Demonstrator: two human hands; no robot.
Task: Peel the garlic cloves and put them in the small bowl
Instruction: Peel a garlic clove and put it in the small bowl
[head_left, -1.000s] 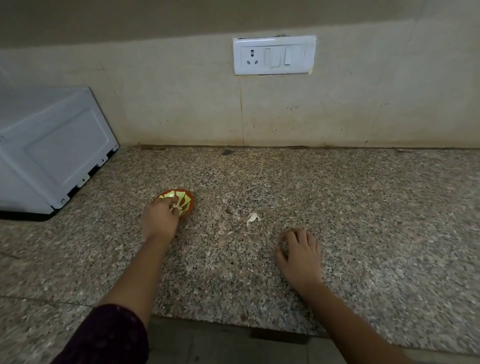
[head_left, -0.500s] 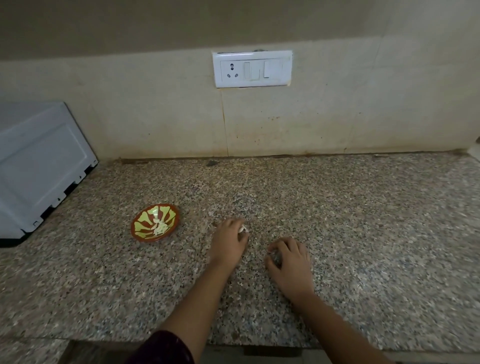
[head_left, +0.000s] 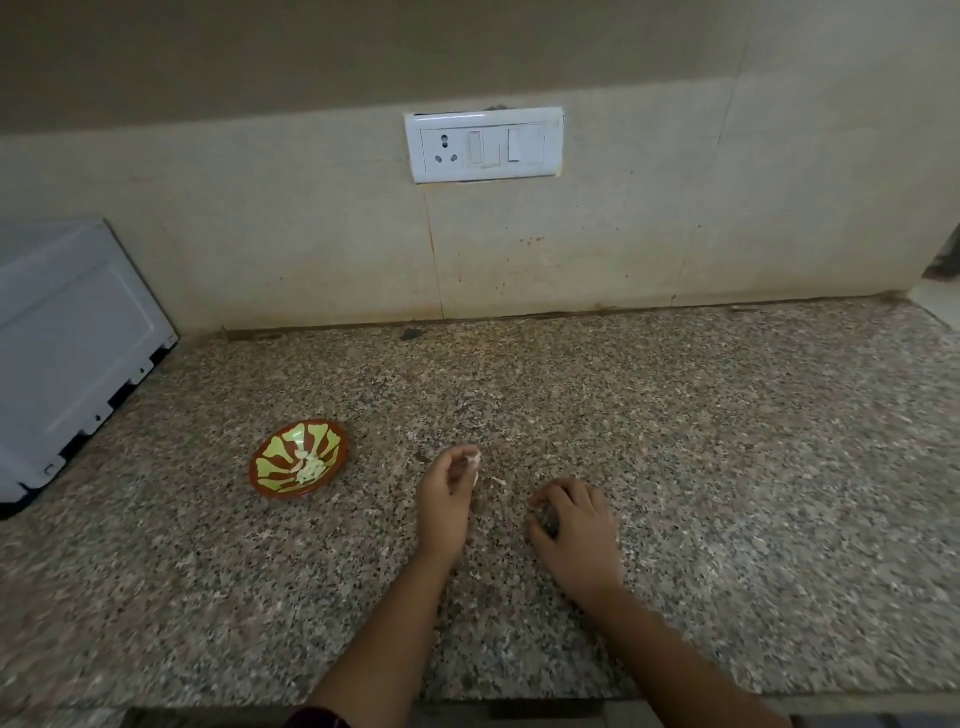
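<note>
A small red bowl (head_left: 270, 480) with a yellow-green pattern sits on the granite counter (head_left: 727, 441), left of centre, with pale peeled garlic cloves (head_left: 307, 466) inside. My left hand (head_left: 445, 496) is to the right of the bowl and pinches a small white piece of garlic (head_left: 474, 460) at its fingertips. A thin white scrap of skin (head_left: 500, 481) lies on the counter between my hands. My right hand (head_left: 571, 525) rests on the counter with its fingers curled; what lies under them is hidden.
A white appliance (head_left: 72, 343) stands at the far left against the wall. A white socket and switch plate (head_left: 485, 144) is on the tiled wall behind. The counter's front edge runs along the bottom of the view.
My left hand left the bowl, moved right to the white piece on the counter and now pinches it. My right hand has stayed in place with fingers curled more.
</note>
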